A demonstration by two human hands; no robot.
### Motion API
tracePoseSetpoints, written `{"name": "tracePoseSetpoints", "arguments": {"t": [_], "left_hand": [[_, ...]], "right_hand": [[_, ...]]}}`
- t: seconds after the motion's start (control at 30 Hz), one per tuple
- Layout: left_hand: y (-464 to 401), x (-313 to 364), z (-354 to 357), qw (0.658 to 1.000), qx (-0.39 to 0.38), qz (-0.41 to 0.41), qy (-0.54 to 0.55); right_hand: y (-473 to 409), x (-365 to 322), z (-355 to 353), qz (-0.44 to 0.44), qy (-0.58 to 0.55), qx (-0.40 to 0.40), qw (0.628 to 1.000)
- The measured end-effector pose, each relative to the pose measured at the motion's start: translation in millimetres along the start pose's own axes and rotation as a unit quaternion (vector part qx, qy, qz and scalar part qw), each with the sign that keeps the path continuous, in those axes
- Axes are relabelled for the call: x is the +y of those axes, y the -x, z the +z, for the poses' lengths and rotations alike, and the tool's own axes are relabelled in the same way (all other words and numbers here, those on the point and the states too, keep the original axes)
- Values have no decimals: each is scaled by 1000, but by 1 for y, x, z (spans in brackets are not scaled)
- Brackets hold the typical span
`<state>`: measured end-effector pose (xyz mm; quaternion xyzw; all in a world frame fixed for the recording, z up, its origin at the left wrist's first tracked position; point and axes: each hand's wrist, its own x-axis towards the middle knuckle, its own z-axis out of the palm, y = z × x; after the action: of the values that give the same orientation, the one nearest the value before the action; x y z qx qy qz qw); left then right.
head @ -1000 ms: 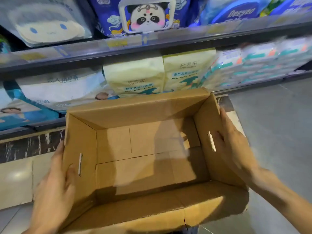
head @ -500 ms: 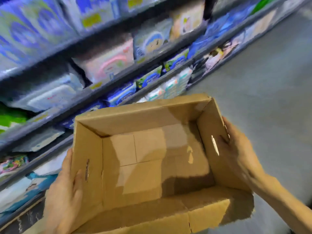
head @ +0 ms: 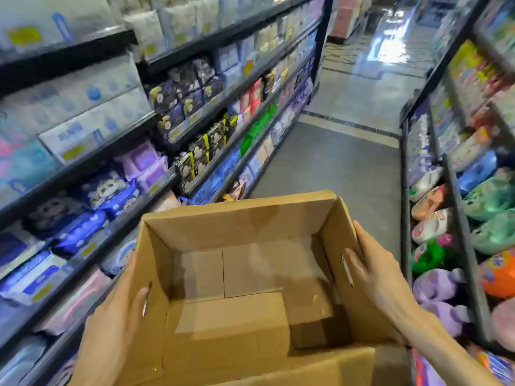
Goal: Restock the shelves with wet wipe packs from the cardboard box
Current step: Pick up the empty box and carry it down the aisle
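I hold an open brown cardboard box (head: 239, 274) in front of me, and nothing lies inside it. My left hand (head: 111, 327) grips its left wall, with the thumb by the slot handle. My right hand (head: 376, 274) grips the right wall, fingers over the rim next to the other slot. Wet wipe packs (head: 111, 190), blue and purple with panda prints, lie on the shelves (head: 92, 162) at my left.
A store aisle with grey floor (head: 334, 168) runs ahead between two shelf racks. The right rack (head: 451, 174) holds colourful soft packs and bottles. Dark packs (head: 200, 151) fill the left rack further on. A glossy tiled cross aisle lies at the far end.
The view has swung from facing the left shelves to looking down the aisle. The box stays in both hands, raised and carried along with the turn.
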<state>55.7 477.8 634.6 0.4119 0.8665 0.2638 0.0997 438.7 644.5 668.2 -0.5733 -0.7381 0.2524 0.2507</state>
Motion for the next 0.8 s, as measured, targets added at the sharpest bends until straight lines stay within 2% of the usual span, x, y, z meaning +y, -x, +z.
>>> {"name": "tracePoseSetpoints", "arguments": {"t": [0.07,0.1,0.17,0.27,0.43,0.8], "left_hand": [[-15,44,-7,996,-58,43,50],[-24,69,-9,994,-68,74,39],[-47,112,-4,990,-55,124,29],[-78,163,3,990,-57,113,56],[-134,236,8,970,-61,233,38],[-314,376,80,953,-81,290,38]], "right_hand": [[-20,16,-41,3,13,30,999],[-25,18,-58,12,19,37,999],[-36,25,-87,13,36,70,997],[-59,38,-127,27,47,110,992],[-100,45,-172,61,43,135,988],[-266,74,-209,117,64,202,970]]}}
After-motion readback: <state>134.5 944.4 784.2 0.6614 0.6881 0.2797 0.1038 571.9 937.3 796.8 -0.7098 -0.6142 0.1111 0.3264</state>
